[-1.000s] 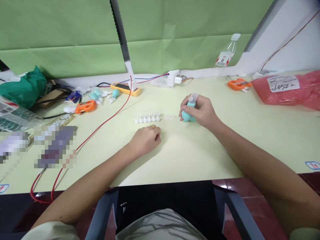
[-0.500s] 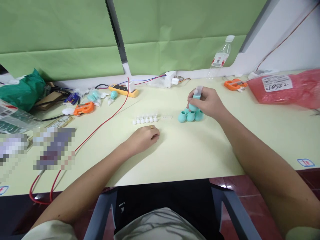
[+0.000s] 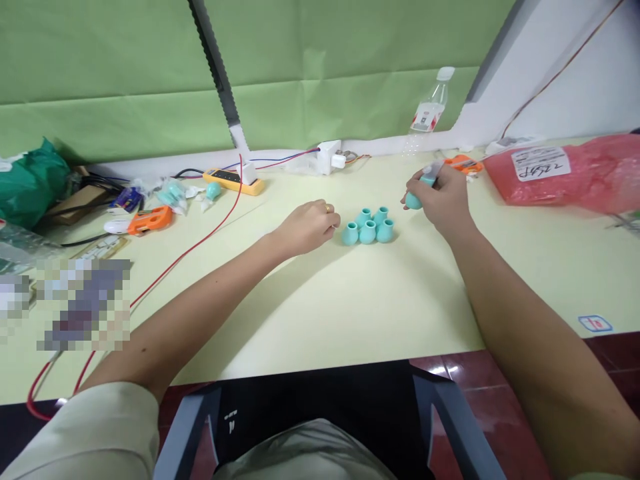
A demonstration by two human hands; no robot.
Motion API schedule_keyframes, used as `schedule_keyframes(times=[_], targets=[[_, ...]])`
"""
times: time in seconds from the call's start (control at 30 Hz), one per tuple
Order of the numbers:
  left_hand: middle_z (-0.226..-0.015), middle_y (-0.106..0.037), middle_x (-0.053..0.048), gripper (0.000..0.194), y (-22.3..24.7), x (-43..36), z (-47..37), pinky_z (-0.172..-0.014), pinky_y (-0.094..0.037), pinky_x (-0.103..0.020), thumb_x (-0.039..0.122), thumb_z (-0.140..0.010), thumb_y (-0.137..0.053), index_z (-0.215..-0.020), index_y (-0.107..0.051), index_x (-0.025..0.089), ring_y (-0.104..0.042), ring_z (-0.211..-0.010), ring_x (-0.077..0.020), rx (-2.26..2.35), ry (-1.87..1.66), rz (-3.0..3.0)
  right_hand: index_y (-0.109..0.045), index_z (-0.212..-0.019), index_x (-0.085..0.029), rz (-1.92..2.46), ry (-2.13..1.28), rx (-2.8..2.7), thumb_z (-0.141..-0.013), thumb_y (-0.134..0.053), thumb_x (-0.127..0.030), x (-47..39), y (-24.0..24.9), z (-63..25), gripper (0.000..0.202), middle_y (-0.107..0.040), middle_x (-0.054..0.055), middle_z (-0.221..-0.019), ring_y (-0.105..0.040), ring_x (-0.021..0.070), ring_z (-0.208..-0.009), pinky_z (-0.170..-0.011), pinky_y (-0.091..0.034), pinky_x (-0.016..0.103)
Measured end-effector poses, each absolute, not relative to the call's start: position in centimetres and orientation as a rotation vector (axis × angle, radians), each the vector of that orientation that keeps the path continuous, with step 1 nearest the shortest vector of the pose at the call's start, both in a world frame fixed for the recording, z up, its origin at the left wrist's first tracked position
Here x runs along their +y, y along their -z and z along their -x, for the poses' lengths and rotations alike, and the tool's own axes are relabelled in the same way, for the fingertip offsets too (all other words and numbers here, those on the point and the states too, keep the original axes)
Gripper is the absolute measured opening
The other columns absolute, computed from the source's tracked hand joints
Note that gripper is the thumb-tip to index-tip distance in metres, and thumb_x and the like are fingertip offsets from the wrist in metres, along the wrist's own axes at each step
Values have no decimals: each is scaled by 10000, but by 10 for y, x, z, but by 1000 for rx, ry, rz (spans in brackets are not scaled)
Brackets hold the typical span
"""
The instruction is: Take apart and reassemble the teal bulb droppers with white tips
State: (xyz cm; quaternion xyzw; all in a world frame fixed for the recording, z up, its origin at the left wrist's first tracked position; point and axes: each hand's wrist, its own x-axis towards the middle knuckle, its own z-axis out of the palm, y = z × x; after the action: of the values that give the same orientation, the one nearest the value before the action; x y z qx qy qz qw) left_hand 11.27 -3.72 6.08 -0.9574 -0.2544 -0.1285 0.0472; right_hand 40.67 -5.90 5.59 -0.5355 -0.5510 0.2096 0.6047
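My right hand (image 3: 443, 197) holds a small teal bulb-shaped bottle (image 3: 414, 200) with its fingers wrapped round it, above the table and tilted. A whitish translucent part shows at the bottle's upper end. To the left of it stands a tight group of several open-necked teal bulb bottles (image 3: 368, 232), upright. Just left of that group is my left hand (image 3: 311, 228), closed, its fingertips pinched together low over the table. Whatever sits between those fingertips is too small to make out. The hand and forearm cover the spot where rows of little white pieces lay.
A red plastic-wrapped package (image 3: 545, 175) lies at the right, with an orange tool (image 3: 465, 164) beside it. A clear bottle (image 3: 430, 113) stands at the back. A yellow power strip (image 3: 235, 181), another orange tool (image 3: 153, 220) and a red cable (image 3: 193, 248) occupy the left.
My right hand has carried the teal bulb bottle right, away from the group. My left hand has reached forward and right, over the small white pieces. The camera view has shifted slightly.
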Motion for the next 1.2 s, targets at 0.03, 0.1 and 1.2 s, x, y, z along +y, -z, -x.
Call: schedule_keyframes(times=[0.03, 0.1, 1.2], targets=[[-938, -694, -104, 251, -55, -36, -116, -818, -433, -367, 166, -953, -485, -943, -735, 178, -594, -931, -236, -753, 398, 2916, -641, -746, -216, 1240, -482, -1286, -751, -771, -237, -60, -57, -405, 132, -603, 1, -602, -656, 197, -556, -531, -580, 353], [-917, -687, -107, 235, -44, -36, -120, -843, -415, -389, 170, -939, -508, -919, -742, 178, -570, -922, -242, -742, 404, 2898, -639, -740, -224, 1239, -484, -1308, -762, -761, -230, -62, -58, -402, 124, -608, 11, -621, -651, 201, -564, -549, -577, 367], [-973, -665, -122, 258, -27, -41, -107, -812, -362, -404, 198, -953, -508, -912, -763, 188, -549, -940, -254, -789, 423, 2843, -627, -745, -229, 1245, -472, -1403, -806, -744, -287, -68, -59, -391, 144, -622, 35, -667, -661, 212, -583, -566, -560, 382]])
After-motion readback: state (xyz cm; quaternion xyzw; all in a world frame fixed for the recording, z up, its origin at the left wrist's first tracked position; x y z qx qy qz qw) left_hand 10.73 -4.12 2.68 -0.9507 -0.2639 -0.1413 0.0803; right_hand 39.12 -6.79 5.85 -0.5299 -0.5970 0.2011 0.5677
